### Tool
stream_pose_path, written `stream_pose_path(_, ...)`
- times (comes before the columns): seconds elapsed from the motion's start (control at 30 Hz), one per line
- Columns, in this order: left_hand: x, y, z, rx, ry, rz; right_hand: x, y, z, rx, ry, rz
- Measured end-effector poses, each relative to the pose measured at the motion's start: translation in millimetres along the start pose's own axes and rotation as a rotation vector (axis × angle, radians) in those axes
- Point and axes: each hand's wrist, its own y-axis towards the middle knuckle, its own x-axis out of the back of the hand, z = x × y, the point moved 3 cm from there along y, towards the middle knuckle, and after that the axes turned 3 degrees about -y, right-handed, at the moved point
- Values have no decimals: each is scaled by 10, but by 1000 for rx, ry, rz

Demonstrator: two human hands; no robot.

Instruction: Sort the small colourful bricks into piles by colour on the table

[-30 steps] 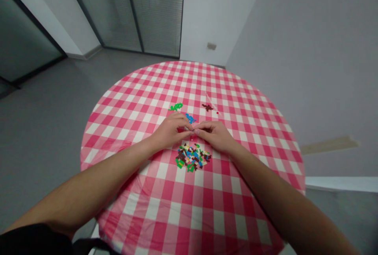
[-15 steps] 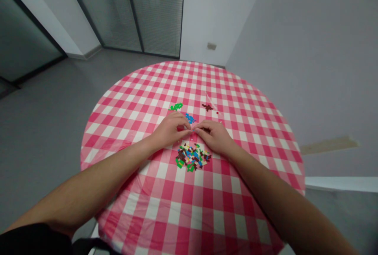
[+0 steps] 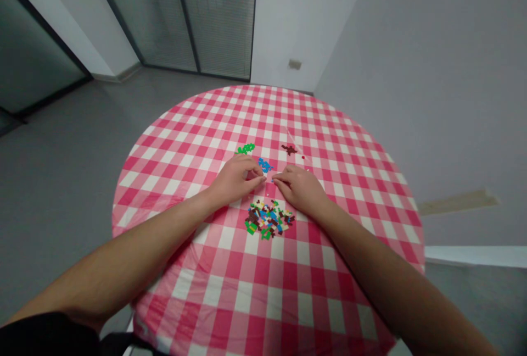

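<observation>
My right hand point(image 3: 303, 187) pinches a tiny blue building brick point(image 3: 272, 181) between thumb and fingertips. Facing it across a small gap is my left hand point(image 3: 236, 179), its thumb and fingertips drawn together; whatever they hold is too small to make out. Just beyond the fingers lies a cluster of blue bricks point(image 3: 264, 165). Nearer to me, a mixed pile of small bricks point(image 3: 269, 218) in brown, green, blue, white and yellow spreads over the cloth. Green bricks point(image 3: 247, 148) lie past my left hand, and dark brown bricks point(image 3: 289, 149) beyond my right.
A red-and-white checked tablecloth point(image 3: 280, 284) covers the round table, wrinkled at the front left. One small red piece point(image 3: 303, 157) lies by the brown bricks. Glass panels point(image 3: 218, 15) and a grey wall point(image 3: 432, 81) stand behind the table.
My hands have come apart a little at the fingertips, which were meeting before. A blue brick now shows at my right fingertips. The piles have not moved.
</observation>
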Motion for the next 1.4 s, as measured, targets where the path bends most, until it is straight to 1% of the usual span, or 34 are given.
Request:
stream_pose_path(0.07, 4, -1, -3, 10, -6, -3, 17, 1, -8, -4, 5, -7)
stream_pose_path(0.17, 14, -5, 4, 34, -13, -13, 59, -6, -23, 14, 78, -28)
stream_pose_path(0.27, 21, -7, 15, 46, -12, -20, 83, -25, -22, 100, 161, -32)
stream_pose_path(0.33, 23, -6, 17, 48, -8, -19, 68, -38, -11, 171, 183, -4)
stream_pose_path(0.4, 23, -3, 13, 50, -8, -20, 37, -43, -4, 204, 177, 21)
stream_pose_path(0.6, 11, 3, 0, 63, -6, -25, -5, -17, 12, 148, 122, -1)
stream_pose_path(0.77, -3, -3, 19, 62, 1, -27, -22, 1, 45, 137, 27, 31)
stream_pose_path(0.87, -14, -4, 35, 36, 19, 19, -28, 2, 48, 128, 23, 22)
stream_pose_path(0.97, -31, -6, 49, -12, 41, 102, 15, -8, 41, 143, 103, -16)
stream_pose_path(1.03, -39, -7, 59, -32, 51, 139, 63, -21, 41, 190, 183, 11)
stream_pose_path(1.23, -46, -12, 71, -20, 62, 156, 182, -75, 55, 270, 368, 229)
stream_pose_path(1.4, -51, -12, 67, -7, 63, 152, 197, -86, 72, 278, 398, 260)
